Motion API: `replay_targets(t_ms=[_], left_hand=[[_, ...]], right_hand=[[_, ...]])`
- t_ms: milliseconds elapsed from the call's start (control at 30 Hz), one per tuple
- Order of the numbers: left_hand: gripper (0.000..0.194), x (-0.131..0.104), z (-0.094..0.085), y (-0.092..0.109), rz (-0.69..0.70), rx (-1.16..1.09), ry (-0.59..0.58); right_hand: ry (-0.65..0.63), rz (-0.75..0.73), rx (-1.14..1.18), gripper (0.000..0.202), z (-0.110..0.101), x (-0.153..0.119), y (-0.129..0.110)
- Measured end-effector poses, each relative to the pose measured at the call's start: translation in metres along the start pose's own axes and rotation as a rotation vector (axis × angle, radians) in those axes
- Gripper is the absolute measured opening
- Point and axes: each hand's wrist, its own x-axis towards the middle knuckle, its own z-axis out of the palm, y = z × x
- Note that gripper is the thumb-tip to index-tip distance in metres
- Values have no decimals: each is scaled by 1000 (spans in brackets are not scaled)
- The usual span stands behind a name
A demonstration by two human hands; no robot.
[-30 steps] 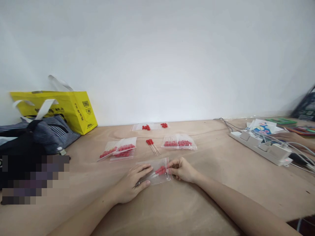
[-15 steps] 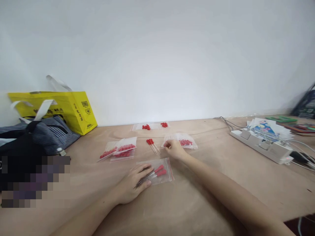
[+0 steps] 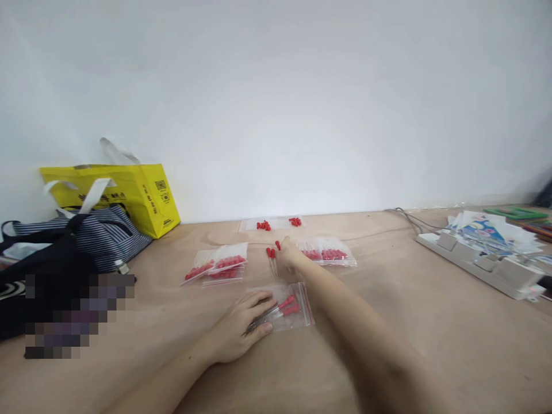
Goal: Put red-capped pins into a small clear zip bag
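My left hand (image 3: pixel 244 325) lies with its fingers apart on a clear zip bag (image 3: pixel 302 319), pressing it to the table. Inside that bag are red-capped droppers (image 3: pixel 291 309). Farther forward, my right hand (image 3: pixel 287 256) is beside loose red-capped droppers (image 3: pixel 271 253); one red cap shows at its fingertips, and the fingers are blurred. Filled bags lie to the left (image 3: pixel 224 261) and to the right (image 3: pixel 334 254) of these. Close to the wall is another bag (image 3: pixel 280 224) with more red caps.
A yellow bag (image 3: pixel 150 198) and a striped bag (image 3: pixel 103 230) stand at the left. At the right are a white power strip (image 3: pixel 474 264), papers (image 3: pixel 487 233), cables and green frames (image 3: pixel 517 213).
My right hand has moved left and forward from the right-hand filled bags to the loose droppers. The view has shifted slightly, while my left hand stays on its bag.
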Motion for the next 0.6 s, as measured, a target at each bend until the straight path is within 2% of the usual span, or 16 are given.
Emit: replay_targets(t_ms=[133,200,267,400,600], left_hand=[[40,1,-1,1,-13,17,-15],[40,1,-1,1,-16,25,-21],[40,1,0,1,-26,27,-26],[41,1,1,0,-51,20,-29],[42,2,3,-3,-50,19,-20]], right_hand=[[128,-65,133,57,-29,-24,16],[260,-97,360,60,-41,-43,33],[348,-61,572,61,-46,-63,53],[417,26,804,61,-38,-95,81],[401,46,870,54,-20,-108,76]])
